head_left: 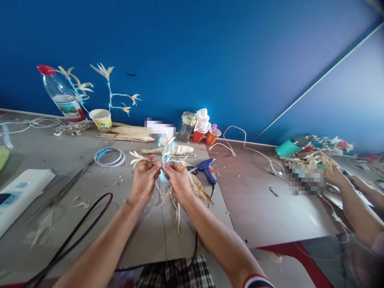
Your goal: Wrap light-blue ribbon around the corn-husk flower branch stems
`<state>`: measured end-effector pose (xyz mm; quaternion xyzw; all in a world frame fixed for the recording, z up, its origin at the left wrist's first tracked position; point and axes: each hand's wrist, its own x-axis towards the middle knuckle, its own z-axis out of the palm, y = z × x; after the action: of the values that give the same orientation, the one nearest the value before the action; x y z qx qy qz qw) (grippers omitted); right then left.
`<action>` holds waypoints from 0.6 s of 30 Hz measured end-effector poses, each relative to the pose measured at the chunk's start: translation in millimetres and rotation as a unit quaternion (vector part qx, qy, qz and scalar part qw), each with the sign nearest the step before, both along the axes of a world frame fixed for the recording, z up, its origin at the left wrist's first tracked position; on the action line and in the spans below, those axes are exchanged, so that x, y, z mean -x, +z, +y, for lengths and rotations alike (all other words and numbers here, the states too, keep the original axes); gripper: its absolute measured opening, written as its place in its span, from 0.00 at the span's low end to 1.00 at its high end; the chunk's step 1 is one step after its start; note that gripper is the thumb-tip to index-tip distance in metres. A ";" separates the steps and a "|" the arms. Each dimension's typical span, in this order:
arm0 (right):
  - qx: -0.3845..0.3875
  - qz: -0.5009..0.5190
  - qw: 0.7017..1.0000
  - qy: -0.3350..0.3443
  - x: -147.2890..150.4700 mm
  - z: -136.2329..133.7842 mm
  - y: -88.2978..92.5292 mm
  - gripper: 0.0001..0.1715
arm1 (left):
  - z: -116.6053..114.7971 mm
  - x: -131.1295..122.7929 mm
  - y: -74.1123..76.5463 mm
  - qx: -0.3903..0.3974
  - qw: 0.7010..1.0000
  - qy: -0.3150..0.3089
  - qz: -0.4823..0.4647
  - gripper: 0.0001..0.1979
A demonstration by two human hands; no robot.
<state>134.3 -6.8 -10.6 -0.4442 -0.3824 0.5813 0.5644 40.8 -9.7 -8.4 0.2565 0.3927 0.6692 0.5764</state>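
Both my hands meet over the middle of the table. My left hand is closed in a pinch on a dried-husk flower stem wrapped in light blue tape. My right hand is closed too, pinching the light blue tape where it winds round the stem. A roll of that tape shows between the hands. Dried husk strips lie under my right wrist. A blue hot-glue gun rests just right of my right hand.
Thin wires and a coil lie left. A plastic bottle, yellow cup, husk-flower branch, glass jar and red cups stand along the blue wall. Another person's arm works at right, near a teal cup.
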 end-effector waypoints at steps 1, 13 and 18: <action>0.002 -0.008 1.000 0.001 0.0 0.3 -0.4 0.13 | -0.1 -0.2 0.0 0.000 1.000 0.000 -0.006 0.27; -0.021 0.065 0.997 0.028 1.7 0.5 -2.6 0.14 | -3.8 -1.5 5.2 0.004 1.000 -0.017 -0.018 0.25; -0.022 0.089 0.995 0.034 -0.7 1.6 -5.4 0.13 | -3.5 -0.1 4.9 -0.001 0.999 -0.032 -0.021 0.25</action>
<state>135.0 -5.2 -16.0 -0.3652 -0.3582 0.6287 0.5857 40.9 -13.1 -3.5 0.2551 0.3716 0.6558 0.6056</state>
